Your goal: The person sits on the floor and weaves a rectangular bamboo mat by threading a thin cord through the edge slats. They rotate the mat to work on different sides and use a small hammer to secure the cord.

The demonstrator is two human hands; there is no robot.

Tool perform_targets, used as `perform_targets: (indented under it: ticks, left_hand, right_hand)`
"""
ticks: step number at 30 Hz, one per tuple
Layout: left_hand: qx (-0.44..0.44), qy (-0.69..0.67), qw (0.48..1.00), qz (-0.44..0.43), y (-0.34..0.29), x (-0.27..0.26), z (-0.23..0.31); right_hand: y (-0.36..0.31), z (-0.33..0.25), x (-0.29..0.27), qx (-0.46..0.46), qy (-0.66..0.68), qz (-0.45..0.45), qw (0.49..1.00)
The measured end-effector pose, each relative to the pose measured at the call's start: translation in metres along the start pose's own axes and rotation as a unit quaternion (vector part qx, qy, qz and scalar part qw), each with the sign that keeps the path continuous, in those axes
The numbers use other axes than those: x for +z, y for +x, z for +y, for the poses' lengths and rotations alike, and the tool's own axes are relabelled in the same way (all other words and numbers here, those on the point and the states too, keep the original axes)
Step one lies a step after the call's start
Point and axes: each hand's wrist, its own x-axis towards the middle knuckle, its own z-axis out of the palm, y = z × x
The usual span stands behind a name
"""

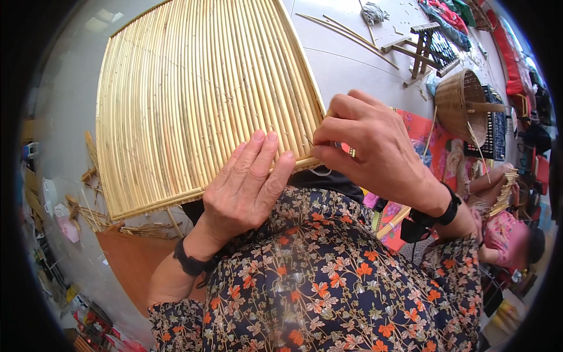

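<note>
A panel of straw-coloured stalks point(193, 100), laid side by side within a thin frame, rests before me with its near edge at my lap. My left hand point(249, 182) lies on it close to that edge, fingers stretched out flat. At the panel's near right corner, my right hand point(369, 141) has its thumb and fingers pinched together. What they grip is hidden by the fingers. Just below the corner a loop of pale thread point(321, 172) hangs out. Short stitches or knots run in rows across the stalks.
At right stand a wicker basket point(463, 102), a dark crate point(492, 129) and a small folding stool point(422, 53). Another person point(504, 234) sits there holding a bundle of stalks point(504, 193). Long loose stalks point(352, 38) lie on the floor; scraps point(146, 229) lie at left beside a brown board point(135, 252).
</note>
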Motion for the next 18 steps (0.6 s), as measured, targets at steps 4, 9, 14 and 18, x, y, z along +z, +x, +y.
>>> perform_targets:
  ticks: [4, 9, 14, 18]
  left_hand:
    - [0.005, -0.001, 1.0, -0.002, 0.002, 0.0, 0.0]
    - [-0.003, -0.009, 1.0, 0.016, 0.004, 0.004, -0.002]
    - [-0.004, -0.025, 1.0, 0.009, 0.003, -0.001, -0.003]
    - [-0.001, -0.015, 1.0, 0.015, -0.001, 0.003, -0.005]
  right_hand:
    - [0.015, 0.002, -0.001, -0.024, -0.03, -0.075, 0.996]
    - [0.044, 0.013, 0.016, 0.037, -0.071, -0.129, 0.988]
    - [0.092, 0.016, -0.013, 0.104, 0.159, -0.141, 0.972]
    - [0.077, 0.006, -0.01, 0.249, 0.451, -0.188, 0.836]
